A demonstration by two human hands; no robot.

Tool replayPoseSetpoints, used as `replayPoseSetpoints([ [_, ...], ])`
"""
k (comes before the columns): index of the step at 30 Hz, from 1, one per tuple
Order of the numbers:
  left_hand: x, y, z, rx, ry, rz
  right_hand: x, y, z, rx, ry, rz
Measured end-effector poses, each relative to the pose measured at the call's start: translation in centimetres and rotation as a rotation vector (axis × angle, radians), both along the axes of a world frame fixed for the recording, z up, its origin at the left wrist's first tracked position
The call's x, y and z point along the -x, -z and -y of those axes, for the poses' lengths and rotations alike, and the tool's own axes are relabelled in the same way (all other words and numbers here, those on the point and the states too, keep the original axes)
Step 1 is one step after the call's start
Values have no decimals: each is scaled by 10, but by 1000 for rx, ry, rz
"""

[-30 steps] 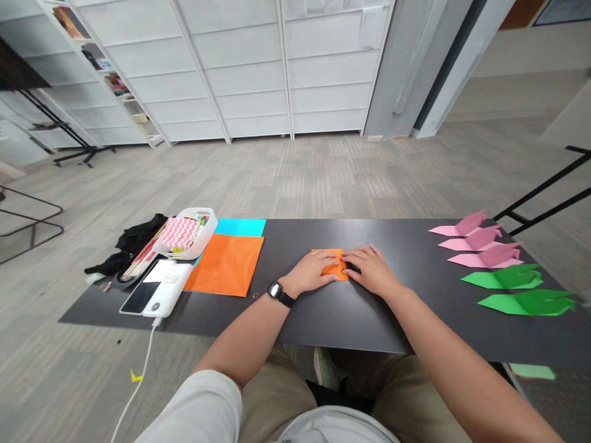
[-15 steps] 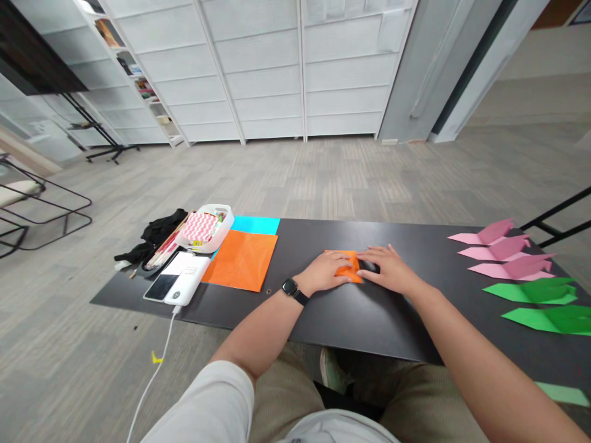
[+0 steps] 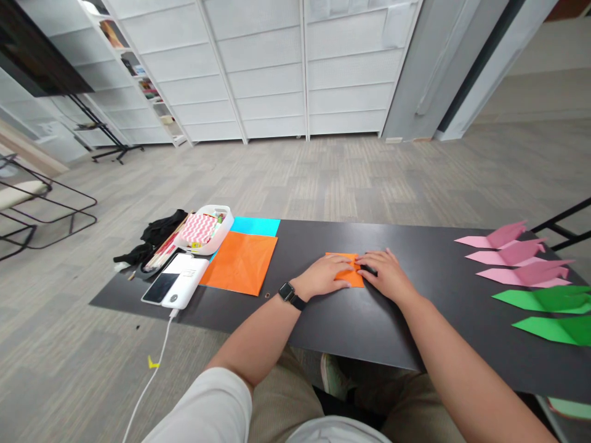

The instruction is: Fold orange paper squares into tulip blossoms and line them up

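A small folded square of orange paper (image 3: 354, 279) lies on the dark table under both of my hands. My left hand (image 3: 325, 275), with a black watch at its wrist, rests flat across the paper's left part, fingers stretched out. At the right edge, my right hand (image 3: 385, 274) has its thumb and forefinger brought close together on the paper, with a dark gap behind them. My fingers cover part of the paper, so its exact folds are hidden.
Left on the table (image 3: 295, 240) are large orange sheets (image 3: 244, 263), a blue sheet (image 3: 258, 226), a white case (image 3: 226, 231), a phone (image 3: 161, 287) and a white power bank (image 3: 188, 283) with a cable. Pink folded birds (image 3: 503, 255) and green ones (image 3: 545, 300) stand at right.
My right thumb and fingers have drawn closer together at the paper's right edge. My left hand stays on the paper. The view has shifted slightly.
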State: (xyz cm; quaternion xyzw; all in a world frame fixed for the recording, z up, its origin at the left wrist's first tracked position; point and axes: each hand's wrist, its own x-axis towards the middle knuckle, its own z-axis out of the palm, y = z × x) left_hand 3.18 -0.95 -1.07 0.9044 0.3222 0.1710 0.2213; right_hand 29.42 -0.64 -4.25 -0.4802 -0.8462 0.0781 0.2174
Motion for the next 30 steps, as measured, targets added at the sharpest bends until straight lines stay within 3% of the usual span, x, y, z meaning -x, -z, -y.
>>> replayPoseSetpoints([
  [9,22,-12,-5,8,-40,-85,1,-6,2,35,21,29],
  [15,33,-18,1,7,-267,-228,2,-10,5,46,5,23],
  [19,40,-18,4,-4,-342,-228,3,-12,5,54,1,10],
  [24,43,-27,-1,-80,-576,-178,2,-13,5,47,-6,19],
  [26,37,-29,-3,-126,-540,-82,1,-12,4,45,-10,30],
  [30,21,-23,-1,-103,-222,-19,1,-11,3,38,-11,32],
])
